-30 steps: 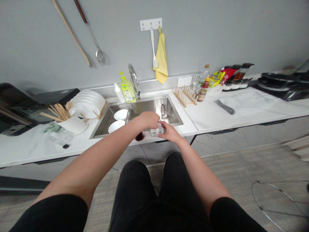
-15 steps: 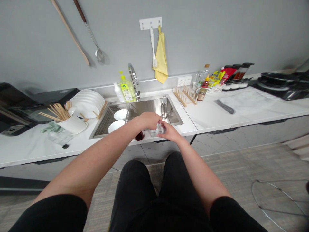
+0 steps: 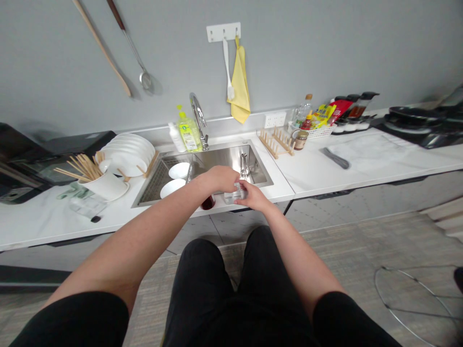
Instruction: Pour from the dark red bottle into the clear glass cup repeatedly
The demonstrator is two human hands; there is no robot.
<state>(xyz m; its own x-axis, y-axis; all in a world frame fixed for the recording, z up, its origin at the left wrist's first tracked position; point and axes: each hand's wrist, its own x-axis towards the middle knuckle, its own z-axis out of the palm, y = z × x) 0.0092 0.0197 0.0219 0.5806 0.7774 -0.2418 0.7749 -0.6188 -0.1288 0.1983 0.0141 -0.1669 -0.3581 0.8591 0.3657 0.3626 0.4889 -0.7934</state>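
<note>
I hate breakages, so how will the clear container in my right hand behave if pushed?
The clear container looks stiff, with no visible sag in your right hand. Its smooth-looking sides may be slippery; glass or plastic, I can't tell. Near the counter's front edge, it could fall if nudged outward.

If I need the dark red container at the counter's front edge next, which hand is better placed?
Probably the left hand: it is nearer the dark red container. The right hand holds the clear container, which lies between it and the dark red one. The left's grip is hidden, though.
</note>
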